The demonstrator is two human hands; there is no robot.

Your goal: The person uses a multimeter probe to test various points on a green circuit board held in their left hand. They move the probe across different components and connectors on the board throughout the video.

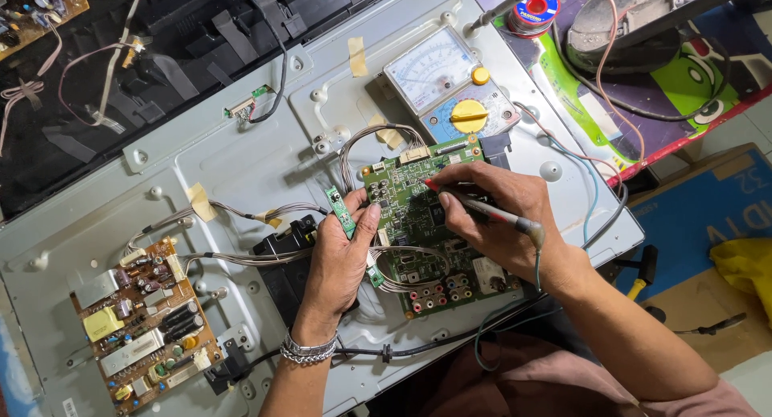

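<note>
My right hand grips a red-tipped test probe like a pen, its tip touching the green main circuit board near its upper middle. My left hand, with a metal bracelet at the wrist, holds a small narrow green board strip upright at the main board's left edge. Grey wire bundles loop from the main board's top. An analog multimeter with a yellow dial lies just behind the board.
A brown power supply board sits at the lower left of the grey metal television back panel. A solder spool, cables and a cardboard box lie to the right. Black plastic cover lies at the back left.
</note>
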